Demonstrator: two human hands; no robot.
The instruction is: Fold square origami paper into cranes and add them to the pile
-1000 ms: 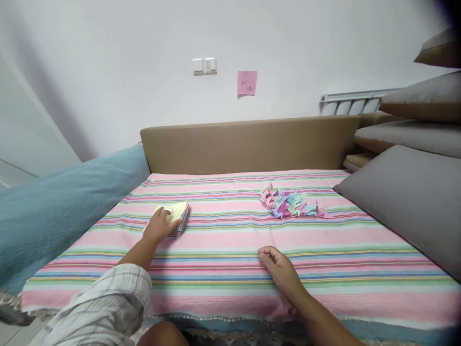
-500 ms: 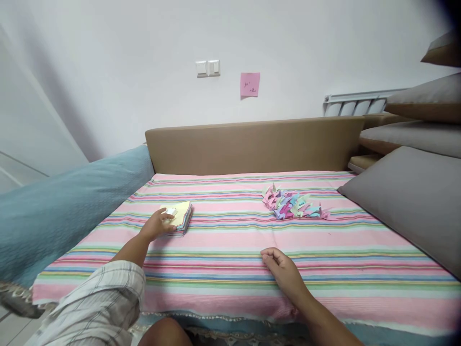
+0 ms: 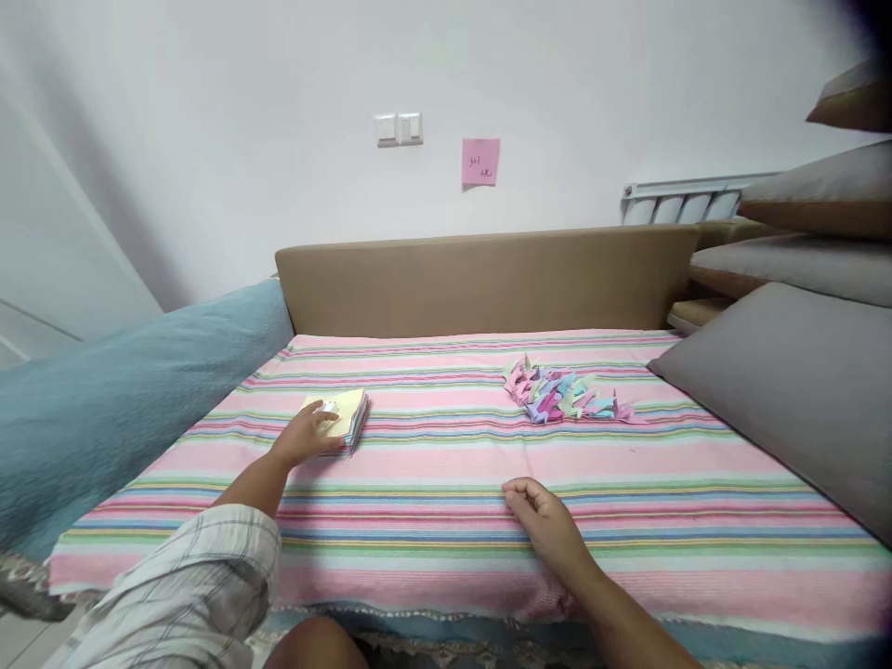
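On the left of the striped cloth lies a stack of square coloured paper (image 3: 353, 410), a yellow sheet on top. My left hand (image 3: 304, 435) rests over its near left side, thumb and fingers apart. A small white thing (image 3: 330, 408) lies on the top sheet at my fingertips; its kind I cannot make out. My right hand (image 3: 547, 522) hovers or rests at the front middle of the cloth, fingers curled in and the thumb against them, with nothing visible in it. Beyond it, a pile of folded paper cranes (image 3: 557, 395) in several colours sits right of centre.
The striped cloth (image 3: 432, 474) covers the sofa seat. A brown backrest (image 3: 480, 288) runs along the back, a blue-covered armrest (image 3: 174, 362) on the left. Grey cushions (image 3: 794, 372) are piled on the right. A pink note (image 3: 480, 162) and switches (image 3: 399, 129) are on the wall.
The view has shifted very slightly, moving the scene a little left. Both hands keep nearly the same places and poses.
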